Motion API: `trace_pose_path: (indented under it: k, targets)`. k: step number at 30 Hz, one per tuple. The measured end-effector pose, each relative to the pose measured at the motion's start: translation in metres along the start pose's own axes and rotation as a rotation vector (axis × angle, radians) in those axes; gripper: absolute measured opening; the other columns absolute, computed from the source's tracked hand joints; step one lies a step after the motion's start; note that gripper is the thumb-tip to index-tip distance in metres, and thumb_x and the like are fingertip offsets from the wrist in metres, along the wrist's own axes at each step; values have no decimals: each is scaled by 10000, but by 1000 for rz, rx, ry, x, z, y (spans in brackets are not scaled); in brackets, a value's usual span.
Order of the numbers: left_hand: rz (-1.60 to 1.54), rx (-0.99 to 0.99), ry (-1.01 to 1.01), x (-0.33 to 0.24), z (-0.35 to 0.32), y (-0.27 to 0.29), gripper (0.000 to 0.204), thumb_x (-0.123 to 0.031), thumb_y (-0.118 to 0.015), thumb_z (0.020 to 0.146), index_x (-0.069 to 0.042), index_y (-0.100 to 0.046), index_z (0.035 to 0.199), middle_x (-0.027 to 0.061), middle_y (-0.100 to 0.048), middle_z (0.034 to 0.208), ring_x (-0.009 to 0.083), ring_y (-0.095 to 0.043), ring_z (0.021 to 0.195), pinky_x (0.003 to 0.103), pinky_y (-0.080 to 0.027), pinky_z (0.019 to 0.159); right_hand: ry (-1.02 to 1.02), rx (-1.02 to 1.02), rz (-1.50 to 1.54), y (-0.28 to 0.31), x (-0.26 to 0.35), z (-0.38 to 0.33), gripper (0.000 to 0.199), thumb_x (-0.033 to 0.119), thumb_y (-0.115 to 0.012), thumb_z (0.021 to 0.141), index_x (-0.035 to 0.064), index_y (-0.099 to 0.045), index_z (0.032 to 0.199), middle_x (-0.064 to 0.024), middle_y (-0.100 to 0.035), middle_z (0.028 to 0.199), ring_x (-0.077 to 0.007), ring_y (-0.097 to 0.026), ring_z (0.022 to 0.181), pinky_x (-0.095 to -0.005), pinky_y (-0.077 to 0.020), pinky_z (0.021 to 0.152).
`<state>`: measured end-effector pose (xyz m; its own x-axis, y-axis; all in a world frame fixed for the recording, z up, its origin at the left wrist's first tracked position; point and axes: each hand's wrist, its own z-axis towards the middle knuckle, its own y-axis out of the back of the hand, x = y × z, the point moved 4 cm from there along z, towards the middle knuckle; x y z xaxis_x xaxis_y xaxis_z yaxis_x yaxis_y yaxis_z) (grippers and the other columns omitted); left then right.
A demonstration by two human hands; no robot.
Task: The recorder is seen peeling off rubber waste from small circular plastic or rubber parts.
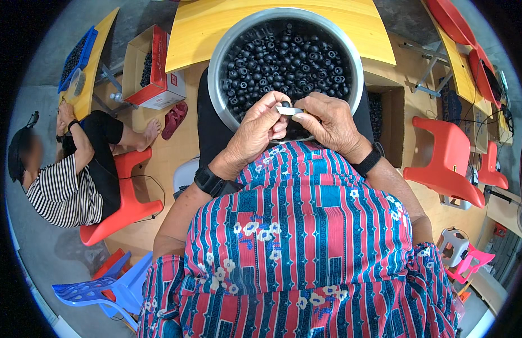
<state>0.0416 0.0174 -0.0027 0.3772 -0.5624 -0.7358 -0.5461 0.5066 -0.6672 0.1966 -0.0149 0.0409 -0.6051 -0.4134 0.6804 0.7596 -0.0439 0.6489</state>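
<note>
A wide metal bowl in front of me holds a heap of small black round parts with holes. Over its near rim, both hands meet with bent fingers. My left hand pinches one small black part, mostly covered by the fingertips. A short, pale, flat strip, perhaps a blade, lies against that part, its other end gripped between thumb and fingers of my right hand. Whether the strip is cutting into the part cannot be made out.
A yellow table stands beyond the bowl. To the left, a person sits on a red stool near a blue tray of black parts. A red-and-white carton also holds some. Red stools stand at right.
</note>
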Motion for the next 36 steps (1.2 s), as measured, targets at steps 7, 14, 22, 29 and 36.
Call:
trace_pose_path:
  k: [7, 14, 22, 29, 36]
  targets:
    - [-30, 42, 8, 1, 0, 3, 228, -273, -486, 1018, -63, -488, 1107, -12, -435, 819, 46, -362, 668, 186, -330, 590, -5, -23, 21, 0, -1, 0, 201, 272, -638, 878, 71, -643, 883, -114, -585, 746, -314, -603, 703, -400, -472, 613]
    - [-44, 60, 47, 1, -3, -3, 216, -265, -485, 1018, -64, -489, 1097, -16, -429, 836, 54, -378, 692, 194, -340, 607, -317, -145, 78, 1, -27, 1, 212, 225, -614, 899, 18, -643, 868, -166, -636, 800, -364, -623, 789, -402, -491, 680]
    - [-92, -27, 2, 3, -1, 1, 177, -231, -452, 1031, -72, -491, 1098, -3, -446, 848, 53, -375, 675, 187, -340, 580, -102, -154, 264, 1, -9, -1, 285, 182, -715, 832, 26, -663, 1065, -147, -670, 885, -287, -657, 807, -325, -506, 722]
    - [-155, -7, 47, 7, -1, 5, 206, -181, -428, 1029, -74, -481, 1197, 6, -479, 889, 70, -395, 718, 219, -359, 620, -43, -126, 146, -5, -2, 4, 330, 130, -739, 770, 147, -707, 1099, -93, -648, 804, -251, -637, 716, -331, -504, 634]
    - [-252, 20, 90, 10, 0, 1, 204, -192, -422, 1031, -68, -506, 1169, -10, -475, 876, 55, -393, 701, 199, -356, 611, 37, -166, -45, -2, 2, 2, 383, 104, -726, 716, 211, -721, 1084, -64, -550, 686, -243, -586, 620, -348, -475, 556]
